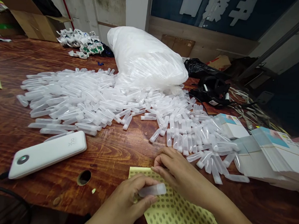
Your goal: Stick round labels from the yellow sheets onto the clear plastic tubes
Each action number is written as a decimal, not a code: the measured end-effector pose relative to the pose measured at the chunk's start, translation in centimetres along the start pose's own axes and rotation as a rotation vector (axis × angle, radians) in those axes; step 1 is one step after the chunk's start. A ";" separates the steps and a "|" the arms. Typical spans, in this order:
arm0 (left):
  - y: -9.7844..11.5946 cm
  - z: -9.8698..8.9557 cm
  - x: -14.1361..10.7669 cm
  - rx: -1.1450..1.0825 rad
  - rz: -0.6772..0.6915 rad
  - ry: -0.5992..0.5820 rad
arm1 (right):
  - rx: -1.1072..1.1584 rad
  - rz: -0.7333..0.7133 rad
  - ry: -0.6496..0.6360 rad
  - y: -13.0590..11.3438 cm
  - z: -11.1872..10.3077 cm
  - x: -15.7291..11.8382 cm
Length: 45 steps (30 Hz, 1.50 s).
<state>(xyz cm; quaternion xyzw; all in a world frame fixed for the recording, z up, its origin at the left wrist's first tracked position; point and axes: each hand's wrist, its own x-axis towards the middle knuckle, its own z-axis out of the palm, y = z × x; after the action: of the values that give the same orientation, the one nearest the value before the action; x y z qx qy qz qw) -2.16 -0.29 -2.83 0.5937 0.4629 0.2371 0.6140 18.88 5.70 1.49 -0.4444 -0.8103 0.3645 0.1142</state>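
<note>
Low in the head view, my left hand [131,198] is closed around a small translucent plastic tube [152,190], its capped end pointing right. Below it lies a yellow sheet of small oval stickers [180,218], with its top edge partly under my hands. My right hand [170,165] pinches at the upper edge of this sheet, thumb and forefinger together. Whether a single sticker sits between those fingertips is too small to tell. Just beyond, a wide heap of similar tubes [89,95] spreads over the wooden table.
A large white plastic bag [147,57] stands behind the heap. To the left lies a white power bank [48,154] with a cable, near a round hole [84,177] in the table. Stacked printed cards [279,150] are at the right, with black straps [213,90] behind.
</note>
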 end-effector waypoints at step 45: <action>2.8 -0.5 -1.4 -0.217 0.133 0.016 | 0.968 0.284 0.085 -3.9 1.0 -4.7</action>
<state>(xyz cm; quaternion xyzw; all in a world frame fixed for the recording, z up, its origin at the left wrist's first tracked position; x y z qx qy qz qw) -2.56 -0.71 0.33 0.5512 0.3990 0.3306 0.6540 18.60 0.12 4.08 -0.4607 -0.4747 0.6918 0.2895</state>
